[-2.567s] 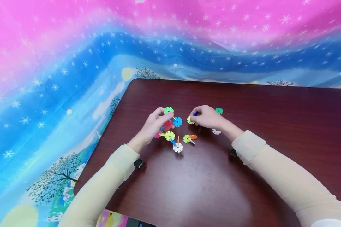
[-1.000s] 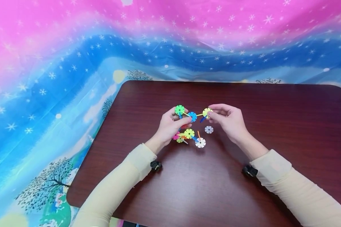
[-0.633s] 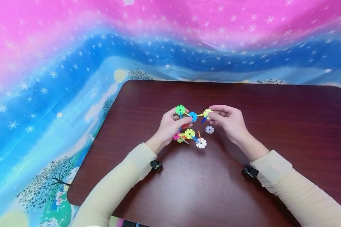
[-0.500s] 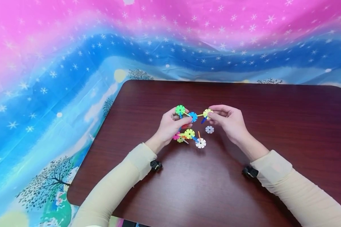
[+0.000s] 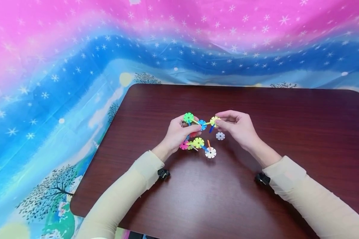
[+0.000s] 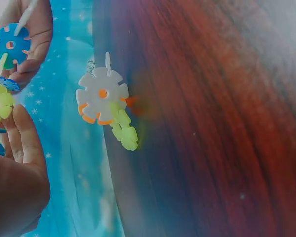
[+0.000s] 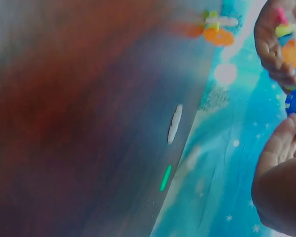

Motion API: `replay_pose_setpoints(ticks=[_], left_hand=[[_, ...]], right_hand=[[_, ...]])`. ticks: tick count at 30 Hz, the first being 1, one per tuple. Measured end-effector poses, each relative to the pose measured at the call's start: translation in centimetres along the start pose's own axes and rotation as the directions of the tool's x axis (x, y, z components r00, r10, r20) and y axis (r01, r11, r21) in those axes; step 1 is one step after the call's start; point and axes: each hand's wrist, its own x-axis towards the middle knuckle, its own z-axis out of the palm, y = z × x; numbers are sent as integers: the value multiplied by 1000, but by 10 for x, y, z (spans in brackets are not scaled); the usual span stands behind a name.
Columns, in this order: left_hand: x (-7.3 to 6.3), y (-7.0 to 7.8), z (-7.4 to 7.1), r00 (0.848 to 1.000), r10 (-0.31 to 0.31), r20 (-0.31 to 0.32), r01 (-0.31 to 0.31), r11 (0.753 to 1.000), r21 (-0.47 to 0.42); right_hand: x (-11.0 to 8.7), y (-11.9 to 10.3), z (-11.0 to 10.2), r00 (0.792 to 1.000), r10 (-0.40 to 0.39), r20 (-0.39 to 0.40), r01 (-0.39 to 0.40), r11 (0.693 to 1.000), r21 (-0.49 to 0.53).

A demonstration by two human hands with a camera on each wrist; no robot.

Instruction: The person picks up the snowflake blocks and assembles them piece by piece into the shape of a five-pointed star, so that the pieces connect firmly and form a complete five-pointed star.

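Observation:
In the head view my left hand holds a chain of slotted snowflake discs above the table, its thumb on a blue disc. A green disc tops this chain; pink, yellow and white discs hang below. Fingers partly hide a red disc. My right hand pinches a yellow disc with a dark blue disc fixed to it. A thin yellow edge spans from the yellow disc to the blue one; whether it is slotted in, I cannot tell.
A loose white disc lies on the brown table. A green disc lies flat in the right wrist view, near a joined cluster of orange, white and yellow-green discs. A snowflake-print cloth hangs behind.
Over the earlier frames my right hand brought the yellow and dark blue discs up to the chain, which moved right. In the last half second the yellow disc shifted slightly left, nearer the blue disc.

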Motion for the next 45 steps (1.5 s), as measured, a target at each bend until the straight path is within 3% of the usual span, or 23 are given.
replay_pose_setpoints(ticks=[3,5,6,7,8,11,12,13,16,19,22,28,32,35,38,41,45], left_hand=[[0,-1,-4,999,-31,-27,31,999,-32],[0,0,-7,998,-42,-42,40,998,-38],[-1,0,-9,998,-43,-49,41,999,-34],[-1,1,-11,998,-42,-56,40,999,-35],[-1,2,-13,997,-40,-61,38,999,-31],[-1,4,-17,996,-41,-77,39,999,-30],[-1,4,-18,996,-42,-79,39,999,-36],[-1,4,-19,996,-42,-78,39,998,-42],[-1,5,-20,998,-37,-60,34,997,-66],[-1,5,-20,999,-39,-28,36,996,-86],[-1,5,-19,999,-50,1,50,994,-94],[-2,4,-19,997,-82,11,83,990,-111],[-1,3,-18,997,-80,-2,80,993,-87],[0,3,-17,997,-72,-1,72,994,-81],[0,2,-15,998,-57,9,58,995,-86],[0,3,-12,999,-41,24,43,994,-98],[-1,3,-7,999,-24,48,29,994,-105]], right_hand=[[6,-1,-7,999,25,34,-23,997,-68],[11,0,-15,997,50,58,-39,983,-178],[13,1,-20,995,64,71,-42,961,-272],[14,1,-24,992,80,94,-39,923,-382],[16,2,-29,987,99,123,-24,866,-500],[19,7,-37,960,146,238,97,625,-774],[20,8,-38,949,161,272,143,549,-823],[20,10,-39,936,175,305,184,494,-850],[20,14,-36,917,189,351,253,405,-879],[19,18,-34,914,178,364,280,373,-885],[21,21,-33,911,184,369,269,411,-871],[24,22,-37,910,224,349,150,607,-780],[23,16,-42,936,187,299,78,718,-692],[20,7,-43,963,162,215,-2,802,-598],[16,-5,-42,974,154,164,-57,873,-483],[14,-15,-37,973,165,162,-87,910,-405],[12,-24,-31,962,187,196,-102,920,-378]])
